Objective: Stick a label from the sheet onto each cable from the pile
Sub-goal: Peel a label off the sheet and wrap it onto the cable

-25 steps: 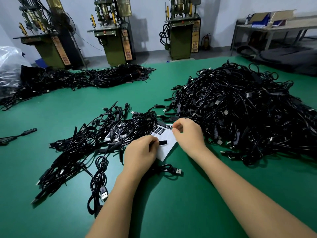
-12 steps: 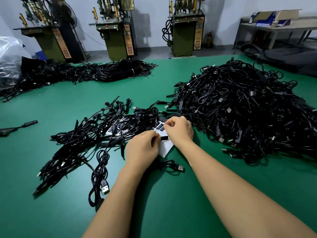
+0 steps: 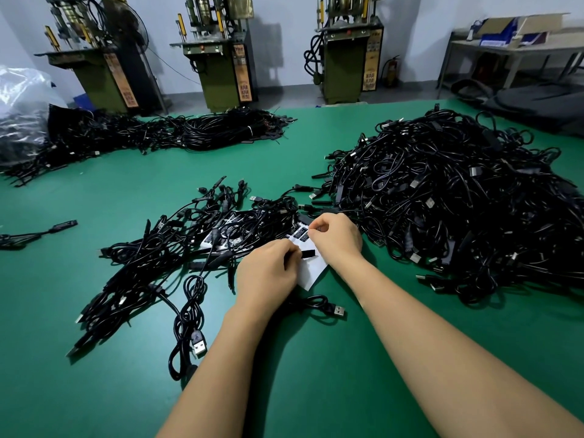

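Observation:
My left hand grips a black cable by its small black block, which pokes out to the right over the white label sheet. The cable's USB plug trails on the mat below. My right hand sits just behind, its thumb and forefinger pinching at a label on the sheet's printed rows. A big heap of black cables lies to the right. A flatter spread of cables lies to the left, partly over a second label sheet.
The green mat covers the table. A further row of cables runs along the far left beside a plastic bag. A lone cable lies at the left edge. Machines stand behind the table.
My right hand drew closer to my left hand and now pinches at the sheet right behind the cable block. My left hand kept its hold on the cable.

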Motion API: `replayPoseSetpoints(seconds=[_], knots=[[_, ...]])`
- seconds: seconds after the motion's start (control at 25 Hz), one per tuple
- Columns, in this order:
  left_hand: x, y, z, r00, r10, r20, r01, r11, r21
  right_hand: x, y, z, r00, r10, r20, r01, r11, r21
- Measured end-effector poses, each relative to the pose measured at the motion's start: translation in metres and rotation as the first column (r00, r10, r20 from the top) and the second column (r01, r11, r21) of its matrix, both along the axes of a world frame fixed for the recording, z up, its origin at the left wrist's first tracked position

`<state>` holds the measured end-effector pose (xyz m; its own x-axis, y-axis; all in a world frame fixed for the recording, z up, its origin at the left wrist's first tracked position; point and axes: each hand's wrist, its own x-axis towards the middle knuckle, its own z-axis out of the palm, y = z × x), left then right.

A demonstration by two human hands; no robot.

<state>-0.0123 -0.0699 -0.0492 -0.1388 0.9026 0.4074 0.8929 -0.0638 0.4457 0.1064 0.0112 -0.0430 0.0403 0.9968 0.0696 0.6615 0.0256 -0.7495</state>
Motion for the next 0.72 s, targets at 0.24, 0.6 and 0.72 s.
replayPoseSetpoints(seconds=[0.24, 0.6, 0.72], knots=[[-0.001, 0.002, 0.0, 1.0, 0.001, 0.004, -0.001, 1.0, 0.012, 0.009, 0.005, 0.007, 0.994, 0.102, 0.04, -0.102, 0.995, -0.005], [-0.001, 0.002, -0.001, 1.0, 0.0, 0.002, 0.0, 1.0, 0.017, 0.006, 0.013, 0.011, 0.98, 0.156, 0.126, -0.15, 0.987, -0.057], [-0.001, 0.003, -0.001, 1.0, 0.001, 0.002, -0.001, 1.0, 0.022, 0.007, 0.013, 0.01, 0.968, 0.183, 0.171, -0.178, 0.983, -0.047]])
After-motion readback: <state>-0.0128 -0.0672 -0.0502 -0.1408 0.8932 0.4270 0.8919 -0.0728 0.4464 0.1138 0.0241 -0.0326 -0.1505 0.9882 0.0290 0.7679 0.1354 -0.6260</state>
